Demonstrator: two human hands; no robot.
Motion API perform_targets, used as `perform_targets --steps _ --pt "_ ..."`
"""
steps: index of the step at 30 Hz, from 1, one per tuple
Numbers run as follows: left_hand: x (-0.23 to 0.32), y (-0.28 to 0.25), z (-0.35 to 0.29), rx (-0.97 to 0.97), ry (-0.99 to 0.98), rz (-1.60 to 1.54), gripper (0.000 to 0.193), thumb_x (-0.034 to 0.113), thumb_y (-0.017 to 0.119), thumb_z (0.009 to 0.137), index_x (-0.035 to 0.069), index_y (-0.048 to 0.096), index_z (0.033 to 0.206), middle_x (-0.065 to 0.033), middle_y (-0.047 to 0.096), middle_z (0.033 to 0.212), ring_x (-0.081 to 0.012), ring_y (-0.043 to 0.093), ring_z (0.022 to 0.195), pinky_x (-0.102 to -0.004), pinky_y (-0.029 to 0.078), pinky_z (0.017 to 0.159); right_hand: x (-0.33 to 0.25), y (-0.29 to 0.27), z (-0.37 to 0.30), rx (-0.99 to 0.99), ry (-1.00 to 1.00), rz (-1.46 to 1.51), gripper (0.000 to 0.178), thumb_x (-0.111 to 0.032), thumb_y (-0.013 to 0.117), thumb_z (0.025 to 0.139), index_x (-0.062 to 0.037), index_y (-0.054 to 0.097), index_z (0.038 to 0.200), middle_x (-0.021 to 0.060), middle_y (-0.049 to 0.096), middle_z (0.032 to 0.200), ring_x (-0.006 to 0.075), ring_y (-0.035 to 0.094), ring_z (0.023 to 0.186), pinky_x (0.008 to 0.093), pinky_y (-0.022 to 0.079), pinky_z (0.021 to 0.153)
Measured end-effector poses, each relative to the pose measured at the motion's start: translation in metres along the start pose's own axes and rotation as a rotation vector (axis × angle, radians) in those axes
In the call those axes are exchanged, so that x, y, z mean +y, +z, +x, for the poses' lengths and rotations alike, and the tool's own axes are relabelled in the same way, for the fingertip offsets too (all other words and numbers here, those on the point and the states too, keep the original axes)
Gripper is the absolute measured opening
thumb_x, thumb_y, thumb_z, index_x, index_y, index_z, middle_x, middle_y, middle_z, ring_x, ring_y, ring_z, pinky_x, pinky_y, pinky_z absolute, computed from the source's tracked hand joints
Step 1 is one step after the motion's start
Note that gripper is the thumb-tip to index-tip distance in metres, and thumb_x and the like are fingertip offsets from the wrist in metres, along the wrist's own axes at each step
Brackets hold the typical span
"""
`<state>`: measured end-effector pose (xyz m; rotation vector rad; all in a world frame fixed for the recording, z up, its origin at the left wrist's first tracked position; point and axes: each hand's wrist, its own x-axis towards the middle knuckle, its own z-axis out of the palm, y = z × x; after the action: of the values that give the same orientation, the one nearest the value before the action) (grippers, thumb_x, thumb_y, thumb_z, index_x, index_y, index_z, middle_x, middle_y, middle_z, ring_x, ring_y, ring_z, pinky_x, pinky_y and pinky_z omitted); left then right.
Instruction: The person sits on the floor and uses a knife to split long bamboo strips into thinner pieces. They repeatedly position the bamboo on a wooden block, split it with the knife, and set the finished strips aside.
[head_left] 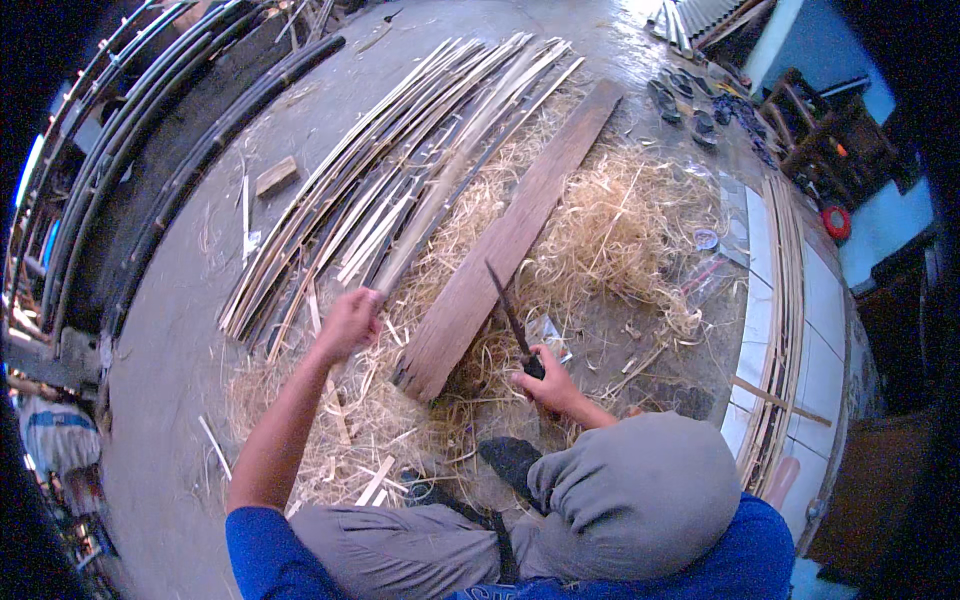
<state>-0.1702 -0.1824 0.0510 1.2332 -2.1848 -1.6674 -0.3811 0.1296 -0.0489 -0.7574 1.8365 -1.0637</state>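
My left hand (pixel 350 325) is closed at the near end of a pale, motion-blurred bamboo strip (pixel 440 193), which runs away over a pile of split strips (pixel 370 165). In my right hand (pixel 553 385) is a knife (pixel 510 312), gripped by its dark handle, its narrow blade pointing up and away to the left. A long brown wooden plank (pixel 500 245) slants between the two hands, its near end close to my feet. Curly bamboo shavings (pixel 625 215) heap up on both sides of the plank.
Dark bamboo poles (pixel 190 170) lie along the left. A small wood block (pixel 277 177) sits on the concrete floor (pixel 180 400). To the right, a bundle of long strips (pixel 785 330) rests on white tiles. Sandals (pixel 680 100) and a dark wooden shelf (pixel 835 150) are at the far right.
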Motion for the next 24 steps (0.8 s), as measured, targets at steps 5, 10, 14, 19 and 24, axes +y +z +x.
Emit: perform_targets --steps 5,10,14,19,24 --pt "-0.038 0.047 0.006 -0.529 -0.029 0.285 0.043 0.043 0.052 0.094 0.002 0.064 0.099 -0.0091 0.065 0.073 -0.0187 0.064 0.065 -0.0350 0.051 0.060 -0.036 0.008 -0.003 -0.382 0.095 0.473 0.031 -0.023 0.057 0.094 -0.0062 0.050 0.119 0.0041 0.058 0.083 0.0127 0.059 0.065 0.0293 0.051 0.056" --pt "0.000 0.053 0.042 -0.094 0.294 1.011 0.039 0.038 0.054 0.088 0.002 0.068 0.085 -0.0212 0.067 0.085 -0.0391 0.064 0.081 -0.0489 0.052 0.072 -0.007 0.033 -0.005 -0.521 0.389 0.581 0.032 -0.027 0.051 0.097 -0.0094 0.046 0.123 0.0050 0.058 0.083 0.0146 0.059 0.063 0.0309 0.053 0.055" --pt "0.025 0.122 0.045 -0.080 0.232 0.894 0.046 0.047 0.060 0.084 0.002 0.067 0.093 -0.0201 0.067 0.089 -0.0379 0.065 0.085 -0.0490 0.052 0.075 -0.007 0.052 -0.020 -0.470 0.442 0.645 0.034 -0.023 0.052 0.096 -0.0115 0.037 0.124 0.0073 0.058 0.086 0.0172 0.060 0.068 0.0306 0.054 0.057" --pt "0.002 0.199 0.089 0.228 0.313 0.688 0.029 0.030 0.065 0.082 0.005 0.068 0.096 -0.0212 0.067 0.094 -0.0374 0.065 0.091 -0.0471 0.052 0.079 -0.011 0.049 -0.027 -0.492 0.263 0.487 0.046 -0.020 0.058 0.093 0.0009 0.038 0.129 0.0123 0.063 0.095 0.0196 0.064 0.077 0.0327 0.055 0.063" --pt "0.029 0.207 0.111 0.212 0.051 0.336 0.028 0.029 0.060 0.085 0.004 0.069 0.093 -0.0219 0.067 0.097 -0.0379 0.064 0.092 -0.0463 0.051 0.081 0.018 0.034 0.000 -0.297 -0.129 -0.032 0.041 -0.023 0.054 0.095 0.0030 0.045 0.125 0.0099 0.062 0.098 0.0166 0.060 0.082 0.0289 0.051 0.070"
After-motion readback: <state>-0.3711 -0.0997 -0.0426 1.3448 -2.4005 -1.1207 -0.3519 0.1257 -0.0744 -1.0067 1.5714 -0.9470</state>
